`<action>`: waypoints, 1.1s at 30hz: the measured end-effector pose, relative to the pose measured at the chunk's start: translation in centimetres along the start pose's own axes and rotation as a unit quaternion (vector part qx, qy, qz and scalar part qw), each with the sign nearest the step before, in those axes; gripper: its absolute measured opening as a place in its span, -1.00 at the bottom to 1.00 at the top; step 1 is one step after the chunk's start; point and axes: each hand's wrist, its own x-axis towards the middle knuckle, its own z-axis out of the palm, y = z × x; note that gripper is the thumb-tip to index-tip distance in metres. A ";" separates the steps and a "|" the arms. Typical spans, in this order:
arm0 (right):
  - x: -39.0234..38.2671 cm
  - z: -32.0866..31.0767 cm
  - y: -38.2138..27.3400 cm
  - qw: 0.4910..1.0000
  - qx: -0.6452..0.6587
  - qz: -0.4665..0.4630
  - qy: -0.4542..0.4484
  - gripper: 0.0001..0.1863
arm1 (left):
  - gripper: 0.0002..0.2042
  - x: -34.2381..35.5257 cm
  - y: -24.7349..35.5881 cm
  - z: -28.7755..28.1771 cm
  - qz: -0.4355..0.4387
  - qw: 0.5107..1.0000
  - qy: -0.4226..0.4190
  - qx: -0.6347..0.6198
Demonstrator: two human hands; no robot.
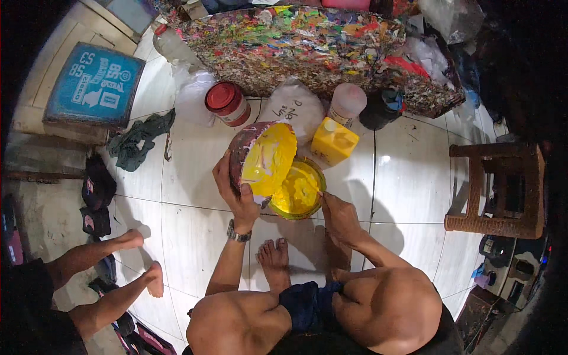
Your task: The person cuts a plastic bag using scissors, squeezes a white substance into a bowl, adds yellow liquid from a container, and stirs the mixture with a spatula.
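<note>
My left hand [238,198], a watch on its wrist, grips a dark reddish bowl-like container [244,142] by its side and lower rim. That container is tilted to the right, its inside coated with yellow paint. Its lower edge overlaps a round tub [320,173] of thick yellow paint on the floor. My right hand [340,214] is closed at the tub's right rim, fingertips on the edge; whether it also holds a stirrer I cannot make out. Just behind the tub stands a yellow plastic jerrycan [335,142].
Behind are a red-lidded can [227,102], a white plastic bag [293,106], a white-lidded jar [348,100] and a black pot [381,109]. A multicoloured block [296,47] spans the back. A brown stool [497,189] stands right. Another person's feet [155,278] are at left.
</note>
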 end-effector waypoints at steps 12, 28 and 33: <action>-4.1 -2.1 9.2 0.962 -0.198 -0.185 -0.027 -0.49 | -0.44 1.6 1.4 0.2 -0.274 0.930 0.057 -0.237; -2.5 -2.7 5.1 0.969 0.159 0.154 -0.112 -0.64 | -0.44 1.5 1.2 0.1 -0.339 0.876 0.075 -0.335; -1.6 -3.4 3.3 0.897 0.194 0.339 -0.205 -0.60 | -0.42 1.4 0.4 -0.5 -0.344 0.868 0.061 -0.352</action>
